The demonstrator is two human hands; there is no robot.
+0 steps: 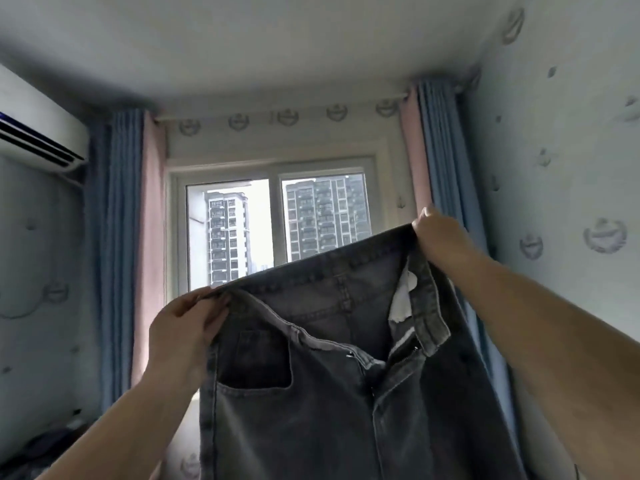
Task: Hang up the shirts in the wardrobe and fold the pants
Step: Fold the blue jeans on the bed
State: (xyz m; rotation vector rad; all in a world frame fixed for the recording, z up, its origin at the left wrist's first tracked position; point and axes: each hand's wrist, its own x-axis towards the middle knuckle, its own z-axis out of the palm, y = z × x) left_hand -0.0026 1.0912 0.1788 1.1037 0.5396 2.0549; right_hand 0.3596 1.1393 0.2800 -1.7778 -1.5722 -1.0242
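Pants-folding step: left hand point(187, 330) and right hand point(440, 233) both pinch the jeans point(346, 393) waistband, held up before the window point(277, 223). Next: bring the legs together.

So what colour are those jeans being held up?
Faded dark grey denim jeans, seen best in the head view, the only one.

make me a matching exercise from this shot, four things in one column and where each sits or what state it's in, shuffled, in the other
Things:
1. jeans
2. air conditioner
3. left hand
4. right hand

Places or states:
a. mounted high on the wall at the left edge
b. held up by the waistband, fly open
c. grips the higher end of the waistband
d. pinches the lower end of the waistband

Pairs: 1-b, 2-a, 3-d, 4-c
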